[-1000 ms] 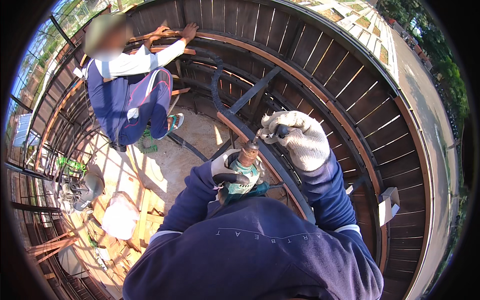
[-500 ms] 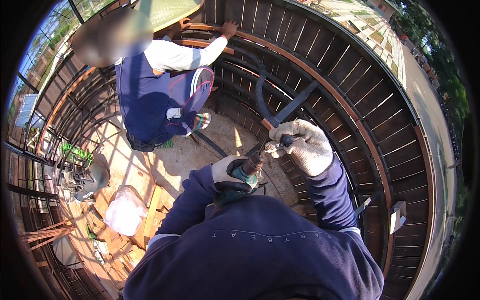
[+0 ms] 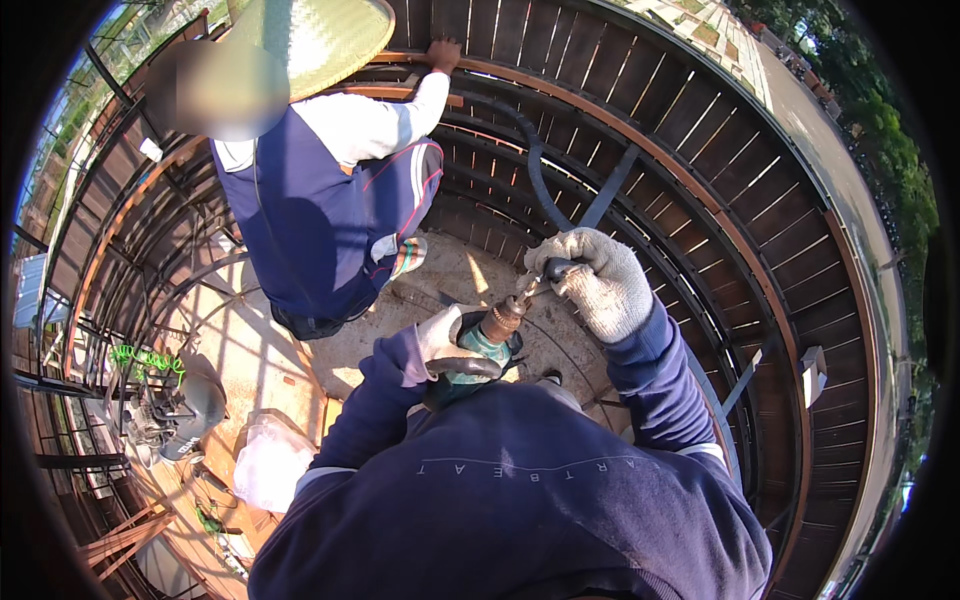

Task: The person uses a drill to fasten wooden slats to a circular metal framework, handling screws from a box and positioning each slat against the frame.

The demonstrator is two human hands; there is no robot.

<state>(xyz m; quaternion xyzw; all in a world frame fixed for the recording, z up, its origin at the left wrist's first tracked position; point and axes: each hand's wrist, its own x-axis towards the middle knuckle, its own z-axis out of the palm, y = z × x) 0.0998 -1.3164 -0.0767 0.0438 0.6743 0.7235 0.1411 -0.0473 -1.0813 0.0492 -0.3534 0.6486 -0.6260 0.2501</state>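
Note:
My left hand (image 3: 440,343), in a pale glove with dark parts, is closed around the body of a green power drill (image 3: 482,350). The drill's rusty brown chuck (image 3: 503,318) points up and away from me. My right hand (image 3: 612,292), in an off-white knit glove, grips a small black-handled tool (image 3: 559,268) just beyond the chuck. A short metallic piece shows between the tool and the chuck; whether they touch I cannot tell.
A co-worker in a wide straw hat (image 3: 318,45) crouches ahead left, one hand on the curved slatted wall (image 3: 600,75). Curved metal rails and a dark strip (image 3: 541,180) run along it. At left lie a plastic bag (image 3: 270,465), green cord (image 3: 150,358) and wood pieces.
The view has shifted slightly. The co-worker's hat has come further into view, and one of their two hands no longer shows. My hands keep their holds, the right slightly lower and nearer the chuck.

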